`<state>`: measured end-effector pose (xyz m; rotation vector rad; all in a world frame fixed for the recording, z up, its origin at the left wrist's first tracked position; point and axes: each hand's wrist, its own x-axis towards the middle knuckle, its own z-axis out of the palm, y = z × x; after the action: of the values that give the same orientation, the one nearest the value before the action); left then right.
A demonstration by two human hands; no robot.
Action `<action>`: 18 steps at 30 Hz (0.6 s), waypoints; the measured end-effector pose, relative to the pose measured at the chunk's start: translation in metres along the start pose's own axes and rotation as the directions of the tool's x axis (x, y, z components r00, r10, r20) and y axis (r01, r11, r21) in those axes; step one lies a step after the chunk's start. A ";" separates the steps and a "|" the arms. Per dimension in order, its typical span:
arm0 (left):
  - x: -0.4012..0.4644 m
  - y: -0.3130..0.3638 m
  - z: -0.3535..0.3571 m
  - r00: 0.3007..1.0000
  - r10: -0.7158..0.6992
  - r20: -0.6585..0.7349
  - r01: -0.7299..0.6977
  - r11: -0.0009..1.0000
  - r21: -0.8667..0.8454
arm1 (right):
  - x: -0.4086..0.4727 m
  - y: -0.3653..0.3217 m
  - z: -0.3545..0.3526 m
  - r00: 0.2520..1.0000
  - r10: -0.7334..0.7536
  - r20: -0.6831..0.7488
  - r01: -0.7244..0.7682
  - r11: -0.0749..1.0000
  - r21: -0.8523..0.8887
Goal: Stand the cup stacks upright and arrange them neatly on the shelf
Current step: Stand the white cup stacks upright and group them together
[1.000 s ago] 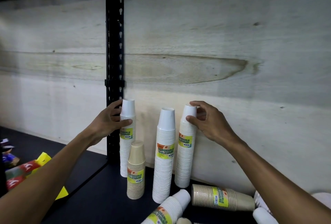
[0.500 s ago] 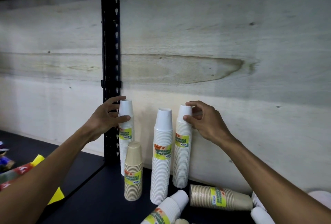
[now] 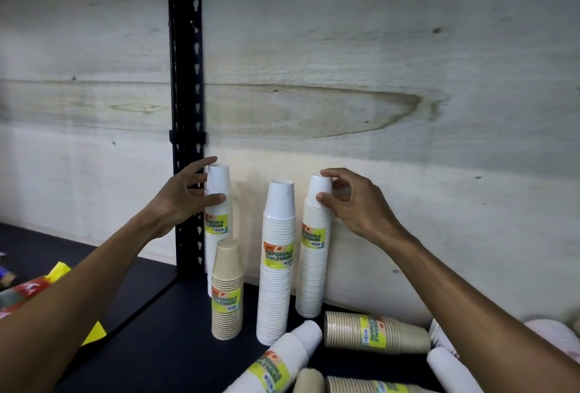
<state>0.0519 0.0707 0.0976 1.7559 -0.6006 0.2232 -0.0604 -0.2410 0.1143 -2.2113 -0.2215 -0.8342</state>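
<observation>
Three tall white cup stacks stand upright on the dark shelf [image 3: 175, 348] against the wooden back panel. My left hand [image 3: 185, 198] grips the top of the left white stack [image 3: 219, 223] beside the black post. My right hand [image 3: 351, 204] pinches the top of the right white stack [image 3: 314, 254], which leans slightly. Between them the middle white stack [image 3: 277, 267] stands free. A short beige stack [image 3: 227, 292] stands upright in front of the left one. A beige stack [image 3: 373, 333] and a white stack [image 3: 276, 367] lie on their sides.
A black perforated upright post [image 3: 185, 78] rises just left of the cups. More toppled cup stacks [image 3: 452, 367] lie at the lower right. Colourful packages [image 3: 31, 289] sit on the neighbouring shelf section at the left.
Both hands have stayed on the tops of their stacks. The view has shifted a little, and the cups sit slightly lower and more to the left in the frame.
</observation>
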 end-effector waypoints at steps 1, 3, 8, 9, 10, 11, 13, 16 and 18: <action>-0.001 0.002 0.001 1.000 0.006 -0.010 -0.006 1.000 -0.002 | 0.000 0.000 -0.001 1.000 -0.003 -0.001 0.003 1.000 -0.003; -0.005 0.008 0.001 0.998 0.023 -0.059 -0.024 1.000 -0.016 | -0.002 0.000 -0.005 1.000 -0.002 -0.012 0.001 0.999 -0.035; -0.023 0.022 -0.002 0.975 0.068 -0.212 -0.067 0.998 0.012 | -0.014 0.002 -0.025 0.995 0.062 -0.081 -0.067 0.996 -0.058; -0.028 0.025 -0.001 0.973 0.072 -0.217 -0.069 0.997 0.022 | -0.018 0.002 -0.030 0.992 0.082 -0.096 -0.088 0.995 -0.054; -0.033 0.028 0.000 0.973 0.077 -0.217 -0.070 0.997 0.039 | -0.021 0.002 -0.035 0.989 0.103 -0.102 -0.109 0.993 -0.051; -0.039 0.032 0.000 0.973 0.082 -0.214 -0.071 0.996 0.058 | -0.025 0.002 -0.040 0.987 0.123 -0.102 -0.128 0.991 -0.048; -0.052 0.042 0.001 0.974 0.086 -0.210 -0.071 0.994 0.080 | -0.036 -0.001 -0.050 0.984 0.157 -0.087 -0.161 0.986 -0.048; -0.068 0.060 -0.002 0.971 0.106 -0.213 -0.087 0.991 0.098 | -0.054 -0.005 -0.068 0.980 0.191 -0.053 -0.196 0.976 -0.101; -0.079 0.076 0.002 0.970 0.142 -0.199 -0.115 0.983 0.141 | -0.067 -0.005 -0.083 0.977 0.214 -0.021 -0.214 0.963 -0.163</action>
<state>-0.0537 0.0783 0.1257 1.7899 -0.5577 0.5406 -0.1553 -0.2898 0.1174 -2.3357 0.0916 -0.7590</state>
